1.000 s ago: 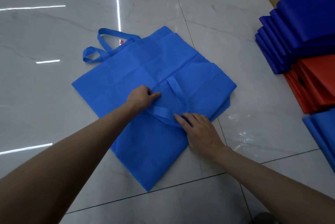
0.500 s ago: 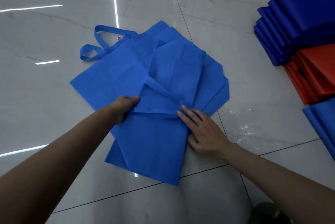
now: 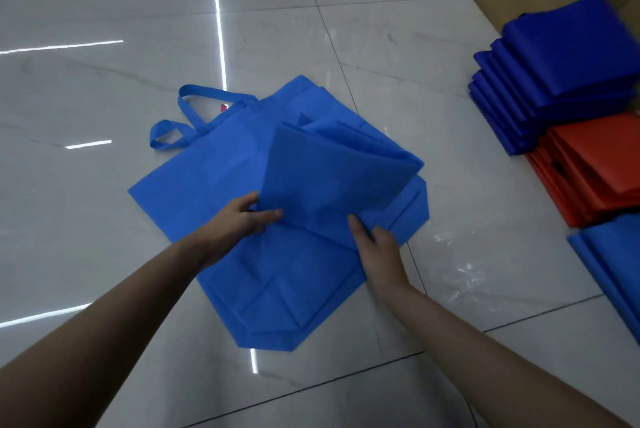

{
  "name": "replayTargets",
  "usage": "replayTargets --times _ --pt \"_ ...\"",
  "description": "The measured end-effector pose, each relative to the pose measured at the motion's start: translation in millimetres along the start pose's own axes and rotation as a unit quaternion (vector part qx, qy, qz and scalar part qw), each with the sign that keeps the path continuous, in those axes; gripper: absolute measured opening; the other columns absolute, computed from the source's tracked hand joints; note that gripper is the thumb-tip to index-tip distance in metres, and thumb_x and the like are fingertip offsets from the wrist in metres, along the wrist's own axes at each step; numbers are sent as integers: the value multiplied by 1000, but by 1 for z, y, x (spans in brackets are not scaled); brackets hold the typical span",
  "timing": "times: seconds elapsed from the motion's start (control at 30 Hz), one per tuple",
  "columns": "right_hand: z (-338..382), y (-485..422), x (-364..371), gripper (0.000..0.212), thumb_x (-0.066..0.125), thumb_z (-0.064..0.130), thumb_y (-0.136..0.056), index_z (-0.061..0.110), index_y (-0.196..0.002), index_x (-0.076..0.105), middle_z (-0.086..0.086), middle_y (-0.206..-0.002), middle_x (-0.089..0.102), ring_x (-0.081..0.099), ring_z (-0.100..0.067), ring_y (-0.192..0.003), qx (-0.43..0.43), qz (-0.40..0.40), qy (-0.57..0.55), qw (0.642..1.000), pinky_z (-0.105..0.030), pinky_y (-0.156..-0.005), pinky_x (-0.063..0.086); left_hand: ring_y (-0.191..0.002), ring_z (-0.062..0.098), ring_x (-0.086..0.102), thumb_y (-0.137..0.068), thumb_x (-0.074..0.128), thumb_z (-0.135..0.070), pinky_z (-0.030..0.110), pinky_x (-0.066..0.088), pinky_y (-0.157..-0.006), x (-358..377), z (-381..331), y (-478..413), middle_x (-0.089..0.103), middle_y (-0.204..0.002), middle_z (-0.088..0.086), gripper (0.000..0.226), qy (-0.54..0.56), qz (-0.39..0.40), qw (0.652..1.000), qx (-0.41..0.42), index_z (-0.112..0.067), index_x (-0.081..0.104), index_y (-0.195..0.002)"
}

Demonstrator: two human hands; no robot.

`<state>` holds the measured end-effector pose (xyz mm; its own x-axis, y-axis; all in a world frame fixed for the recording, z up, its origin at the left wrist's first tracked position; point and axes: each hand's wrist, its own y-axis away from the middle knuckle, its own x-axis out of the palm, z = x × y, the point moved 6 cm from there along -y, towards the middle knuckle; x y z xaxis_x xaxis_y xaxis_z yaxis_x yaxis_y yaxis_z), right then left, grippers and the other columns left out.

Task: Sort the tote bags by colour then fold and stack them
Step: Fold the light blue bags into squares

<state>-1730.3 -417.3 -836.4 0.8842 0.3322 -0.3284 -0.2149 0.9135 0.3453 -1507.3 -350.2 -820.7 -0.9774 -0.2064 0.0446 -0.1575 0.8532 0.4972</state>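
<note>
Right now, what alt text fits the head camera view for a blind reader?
The left hand and right hand grip a raised flap of a blue tote bag on a tiled floor. Dark blue bags and red bags lie stacked nearby.

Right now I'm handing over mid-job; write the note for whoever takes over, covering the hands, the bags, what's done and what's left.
Hands: left hand and right hand each pinch the near edge of a raised flap of the light blue tote.
Bags: the tote lies spread on the floor, its handles at the far left.
Done: folded piles at the right, the dark blue stack, red stack and light blue stack.
Left: finish this fold, then probably add it to the light blue stack.
</note>
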Motion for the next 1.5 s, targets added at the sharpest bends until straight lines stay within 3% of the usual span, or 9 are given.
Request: replayTargets --times 0.07,0.33,0.43,0.6,0.67,0.77,1.03,1.37,1.5 --pt "3 -13 1 53 58 56 -84 19 -56 34 3 -57 40 45 -16 -60 53 -19 5 998 -33 -60 37 -89 7 64 -77 74 -38 26 50 -78 4 -7 -8 69 -96 -7 39 31 -66 997 -4 -11 65 -103" --pt "7 -35 8 40 59 49 -86 18 -66 45 3 -67 52 53 -19 -67 128 -88 60 986 -41 -77 48 -68 17 57 -83 70 -34 30 49 -59 2 -7 -31 60 -70 -1 28 -32 -262 965 7 -12 57 -70" --pt "4 -35 9 38 59 46 -88 19 -67 42 3 -70 51 53 -23 -73 148 -107 89 979 -42 -84 46 -83 22 53 -79 74 -30 35 48 -70 -4 -2 -33 53 -89 5 37 -61 -317 946 -6 -12 44 -91" --pt "26 -24 5 37 61 38 -88 12 -110 46 -7 -108 60 56 -30 -104 114 -182 214 953 -42 -94 41 -91 20 47 -84 69 -27 32 38 -76 5 -13 -35 46 -105 6 44 -131 -294 947 -7 -11 39 -113" --pt "51 -17 7 48 61 31 -85 10 -124 43 -12 -125 54 50 -31 -115 -62 -260 336 903 -43 -94 38 -92 20 46 -86 67 -27 31 37 -76 7 -18 -32 47 -105 4 43 -174 -297 939 19 -8 41 -114" --pt "74 -8 46 48 39 33 -92 11 -134 41 -12 -139 47 46 -27 -126 -316 -187 397 841 -41 -103 37 -95 29 55 -88 63 -30 36 40 -76 14 -19 -19 57 -107 9 42 -265 -312 910 66 -7 42 -115" --pt "28 -26 93 70 -11 46 -89 15 -151 -4 -3 -159 -10 -9 -19 -146 -190 63 549 812 -39 -116 -6 -98 38 59 -97 41 -41 44 42 -70 33 8 -1 49 -129 11 49 -448 -305 840 35 -9 34 -133" --pt "12 -33 32 64 -4 50 -89 33 -150 1 7 -159 -3 -2 -17 -147 -208 65 567 795 -43 -115 -8 -96 34 58 -95 43 -44 39 39 -66 27 6 -7 57 -117 9 44 -446 -281 849 34 -10 35 -121" --pt "44 -29 35 60 20 45 -90 18 -133 52 -11 -138 49 47 -32 -123 -279 -4 555 784 -52 -113 18 -103 31 57 -89 54 -47 38 39 -73 7 -2 -10 60 -113 8 50 -427 -211 878 44 -13 39 -123"
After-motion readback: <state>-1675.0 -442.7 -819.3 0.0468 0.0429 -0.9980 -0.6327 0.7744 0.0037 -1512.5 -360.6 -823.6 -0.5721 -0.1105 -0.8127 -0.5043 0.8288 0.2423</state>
